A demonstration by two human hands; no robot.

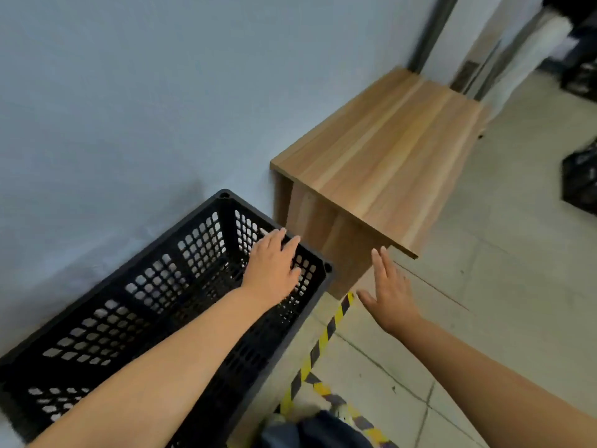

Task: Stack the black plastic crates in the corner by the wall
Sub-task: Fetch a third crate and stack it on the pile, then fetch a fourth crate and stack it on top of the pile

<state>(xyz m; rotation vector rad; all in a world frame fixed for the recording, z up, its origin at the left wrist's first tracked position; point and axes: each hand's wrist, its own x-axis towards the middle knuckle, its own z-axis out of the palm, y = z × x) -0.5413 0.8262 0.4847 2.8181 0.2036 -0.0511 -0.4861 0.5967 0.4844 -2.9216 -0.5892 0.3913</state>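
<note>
A black perforated plastic crate (135, 305) stands against the pale wall, its far end close to a wooden table. My left hand (274, 266) hovers over the crate's far end with fingers spread and fairly straight, fingertips near the far rim; whether it touches the rim I cannot tell. My right hand (387, 292) is held flat in the air to the right of the crate, fingers straight, in front of the table's side panel, holding nothing.
A low wooden table (387, 150) stands along the wall just beyond the crate. Yellow-and-black tape (323, 344) runs across the tiled floor. Dark bags (581, 179) lie at the right edge, and a doorway opens at the back right.
</note>
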